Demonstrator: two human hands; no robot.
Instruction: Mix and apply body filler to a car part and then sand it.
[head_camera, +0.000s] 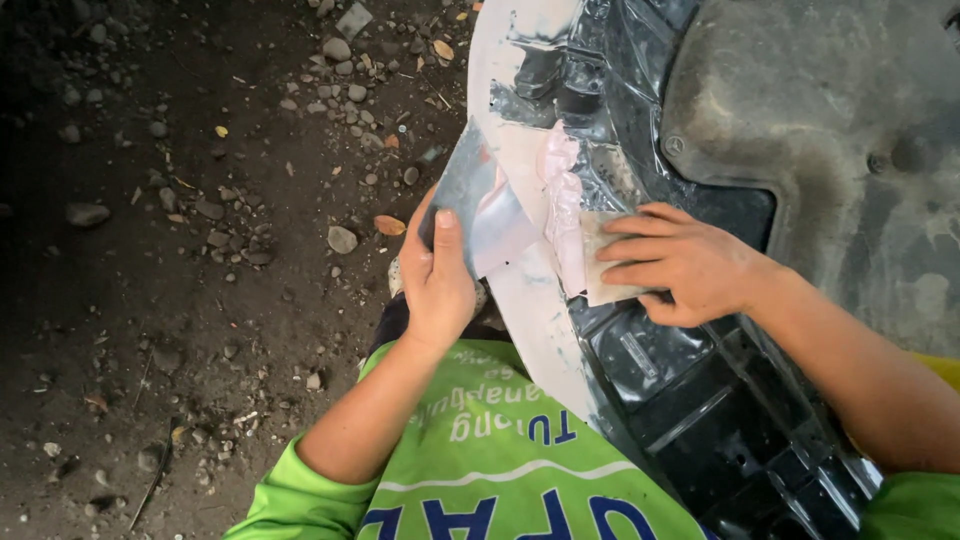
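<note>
1. Head view: the left hand clamps the outer edge of a curved vehicle body panel, thumb on top and fingers curled beneath, which seems to steady it.
2. The right hand lies flat, fingers together, pressing a pale sanding pad against the panel's whitish filled strip, likely for even pressure.
3. The panel rests across the person's lap, over the green shirt, with its black ribbed inner side facing up.
4. Dirt ground with stones lies to the left.
</note>
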